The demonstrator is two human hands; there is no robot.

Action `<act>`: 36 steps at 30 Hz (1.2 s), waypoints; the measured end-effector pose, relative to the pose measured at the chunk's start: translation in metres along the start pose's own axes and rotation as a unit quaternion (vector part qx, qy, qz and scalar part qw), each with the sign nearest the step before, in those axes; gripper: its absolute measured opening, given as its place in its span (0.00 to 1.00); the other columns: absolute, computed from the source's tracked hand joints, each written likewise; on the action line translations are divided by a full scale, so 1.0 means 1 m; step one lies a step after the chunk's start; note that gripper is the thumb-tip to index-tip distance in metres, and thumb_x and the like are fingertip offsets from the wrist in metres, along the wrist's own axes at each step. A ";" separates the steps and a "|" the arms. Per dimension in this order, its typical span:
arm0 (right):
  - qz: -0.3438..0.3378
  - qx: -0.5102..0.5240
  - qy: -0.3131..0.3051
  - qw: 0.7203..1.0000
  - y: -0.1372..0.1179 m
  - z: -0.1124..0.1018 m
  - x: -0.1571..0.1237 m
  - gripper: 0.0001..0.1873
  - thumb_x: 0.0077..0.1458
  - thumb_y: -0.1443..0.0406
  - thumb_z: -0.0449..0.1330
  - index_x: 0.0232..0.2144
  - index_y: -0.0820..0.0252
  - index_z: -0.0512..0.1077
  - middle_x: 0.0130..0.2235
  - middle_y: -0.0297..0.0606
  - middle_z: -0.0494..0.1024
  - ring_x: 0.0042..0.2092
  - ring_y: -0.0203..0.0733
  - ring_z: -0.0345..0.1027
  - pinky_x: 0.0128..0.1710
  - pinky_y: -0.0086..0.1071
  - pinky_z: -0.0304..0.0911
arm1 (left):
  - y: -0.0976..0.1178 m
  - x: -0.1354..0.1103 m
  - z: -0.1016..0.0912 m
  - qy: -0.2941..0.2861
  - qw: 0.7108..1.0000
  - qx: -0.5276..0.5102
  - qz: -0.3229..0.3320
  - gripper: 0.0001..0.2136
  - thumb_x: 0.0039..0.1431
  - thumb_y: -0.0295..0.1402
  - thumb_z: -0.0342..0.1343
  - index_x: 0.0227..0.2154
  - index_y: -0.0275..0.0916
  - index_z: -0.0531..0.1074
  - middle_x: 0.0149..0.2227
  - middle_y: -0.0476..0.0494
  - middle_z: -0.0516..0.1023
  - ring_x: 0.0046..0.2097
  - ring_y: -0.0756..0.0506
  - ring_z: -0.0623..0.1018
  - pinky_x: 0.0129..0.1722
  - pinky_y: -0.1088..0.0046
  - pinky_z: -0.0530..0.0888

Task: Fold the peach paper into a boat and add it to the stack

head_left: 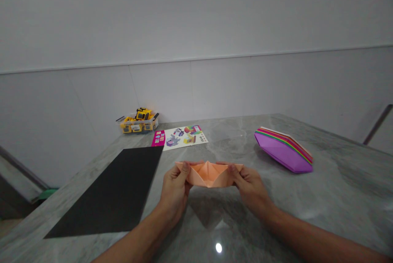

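An orange folded paper boat (pixel 209 176) is held up just above the grey table, stretched between both hands. My left hand (pixel 177 185) pinches its left end, thumb in front and fingers behind. Its right end is gripped the same way by my right hand (pixel 247 184). A small peak stands in the middle of the boat, with open folds on either side. The fingers behind the paper are partly hidden. To the right lies a stack of coloured paper (pixel 281 152), purple on its near face, with striped edges in several colours.
A black sheet (pixel 113 193) lies flat on the marbled table (pixel 337 205) to the left. Behind it are a printed leaflet (pixel 181 137) and a clear plastic box (pixel 138 123) of yellow toy vehicles. A pale wall (pixel 215 87) borders the back.
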State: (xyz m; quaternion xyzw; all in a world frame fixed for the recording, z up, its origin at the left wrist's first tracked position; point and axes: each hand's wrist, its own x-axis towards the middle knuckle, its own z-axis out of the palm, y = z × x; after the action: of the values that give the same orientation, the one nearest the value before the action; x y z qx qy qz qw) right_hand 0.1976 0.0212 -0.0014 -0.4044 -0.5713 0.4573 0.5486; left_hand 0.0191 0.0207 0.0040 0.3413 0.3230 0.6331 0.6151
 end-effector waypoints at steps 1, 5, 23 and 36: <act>0.017 0.041 -0.006 0.999 0.000 0.001 0.001 0.26 0.51 0.45 0.58 0.35 0.62 0.78 0.29 0.42 0.80 0.33 0.50 0.75 0.32 0.38 0.70 | 0.001 0.000 0.001 0.009 1.000 -0.015 0.001 0.15 0.45 0.41 0.67 0.28 0.33 0.77 0.31 0.40 0.81 0.36 0.43 0.79 0.35 0.70 0.76; 0.042 0.169 0.009 0.985 -0.003 0.006 0.004 0.25 0.47 0.46 0.62 0.31 0.63 0.78 0.28 0.44 0.80 0.34 0.51 0.75 0.33 0.40 0.71 | 0.007 0.000 0.002 0.038 0.997 -0.069 0.005 0.12 0.48 0.37 0.67 0.26 0.32 0.76 0.33 0.39 0.81 0.35 0.46 0.79 0.34 0.75 0.77; 0.067 0.083 -0.010 0.994 -0.008 0.015 -0.008 0.09 0.41 0.61 0.69 0.22 0.63 0.77 0.25 0.38 0.79 0.28 0.41 0.73 0.29 0.30 0.68 | -0.011 -0.006 0.001 -0.027 1.000 -0.014 0.006 0.19 0.46 0.43 0.66 0.36 0.33 0.77 0.34 0.40 0.81 0.37 0.42 0.80 0.40 0.66 0.76; 0.081 0.179 -0.020 0.980 -0.005 0.017 -0.011 0.18 0.44 0.55 0.67 0.32 0.66 0.79 0.32 0.45 0.80 0.29 0.43 0.74 0.15 0.25 0.66 | -0.017 -0.015 0.004 -0.041 0.995 0.080 0.043 0.14 0.47 0.34 0.66 0.36 0.32 0.78 0.36 0.38 0.82 0.38 0.41 0.79 0.40 0.68 0.75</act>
State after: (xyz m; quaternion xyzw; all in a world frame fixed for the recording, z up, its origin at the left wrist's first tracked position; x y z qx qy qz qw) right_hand 0.1818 0.0081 0.0010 -0.3353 -0.4562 0.6030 0.5620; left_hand 0.0318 0.0059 -0.0086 0.4292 0.3318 0.6165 0.5706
